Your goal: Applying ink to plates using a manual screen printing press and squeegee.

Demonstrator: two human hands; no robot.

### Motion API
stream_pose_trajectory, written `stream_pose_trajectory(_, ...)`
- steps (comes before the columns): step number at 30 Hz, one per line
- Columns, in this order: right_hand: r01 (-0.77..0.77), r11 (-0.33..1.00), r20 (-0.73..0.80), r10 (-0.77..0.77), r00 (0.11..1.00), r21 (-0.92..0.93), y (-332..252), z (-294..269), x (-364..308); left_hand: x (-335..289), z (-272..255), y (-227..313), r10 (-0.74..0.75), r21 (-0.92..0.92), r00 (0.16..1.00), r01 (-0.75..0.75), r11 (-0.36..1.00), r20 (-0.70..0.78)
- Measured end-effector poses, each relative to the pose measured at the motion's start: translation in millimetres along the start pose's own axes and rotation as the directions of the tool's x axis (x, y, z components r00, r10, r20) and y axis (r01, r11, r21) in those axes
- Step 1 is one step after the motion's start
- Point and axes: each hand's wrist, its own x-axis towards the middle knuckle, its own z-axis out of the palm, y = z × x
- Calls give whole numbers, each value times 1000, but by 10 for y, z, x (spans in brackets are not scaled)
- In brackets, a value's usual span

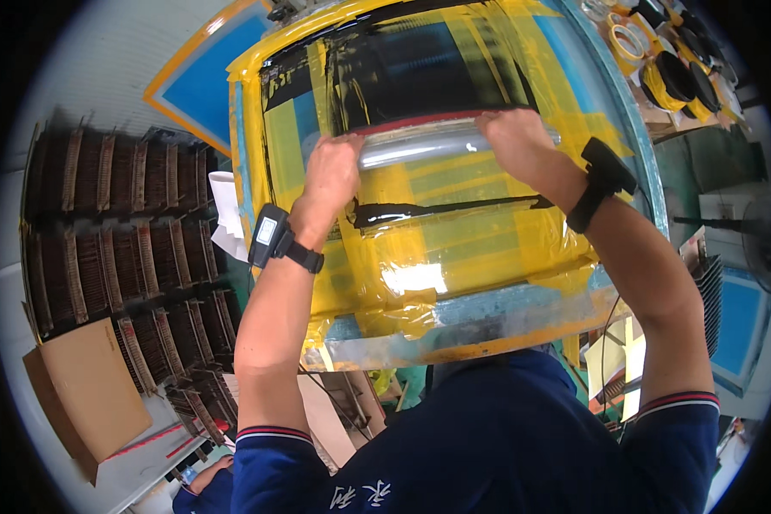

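Observation:
Both my hands grip a long squeegee [421,143] with a grey metal handle and a reddish blade edge. My left hand [332,171] is closed round its left end, my right hand [516,141] round its right end. Under it lies a framed printing screen [480,248], largely covered with yellow tape. Black ink [403,73] spreads over the screen's far half, beyond the squeegee. Nearer to me, a dark ink line [454,208] runs across the tape. Each of my wrists wears a black strapped device. The blade's contact with the mesh is hidden.
Dark slatted racks [128,248] stand at the left, above an open cardboard box [103,390]. Another blue screen with an orange frame [210,73] leans at the far left. Tape rolls [668,81] crowd a surface at the far right. Part of another person [206,488] shows at lower left.

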Motion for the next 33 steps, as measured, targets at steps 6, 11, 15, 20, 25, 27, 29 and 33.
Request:
stream_pose_trajectory(6, 60, 997, -90, -56, 994, 38, 392, 76, 611, 587, 15, -366, -109, 47, 982, 102, 994, 157)
stream_pose_trajectory(11, 57, 996, -97, -50, 994, 65, 690, 18, 1062, 1004, -69, -482, -214, 99, 958, 198, 975, 193)
stream_pose_trajectory(15, 52, 981, -82, -37, 996, 186, 554, -32, 1217, 912, -92, -761, -136, 146, 978, 113, 983, 156)
stream_pose_trajectory(20, 120, 968, -189, -79, 979, 218, 818, -67, 1385, 671, -616, -224, -196, -122, 945, 169, 978, -262)
stream_pose_trajectory(25, 88, 983, -209, -53, 976, 161, 1297, -95, 2203, -531, -1073, 197, -520, -389, 852, 460, 798, -61)
stream_pose_trajectory(27, -17, 996, -25, 19, 1000, 92, 1548, -124, 2528, -1039, -1098, 317, -633, -447, 773, 584, 677, 51)
stream_pose_trajectory(29, -7, 999, -215, 18, 976, 54, 1668, -232, 2665, -1590, -1068, 501, -747, -582, 636, 687, 434, 194)
stream_pose_trajectory(33, 234, 960, -536, -116, 836, 156, 1484, -618, 2546, -2668, -914, 1080, -609, -744, 464, 565, -355, 643)
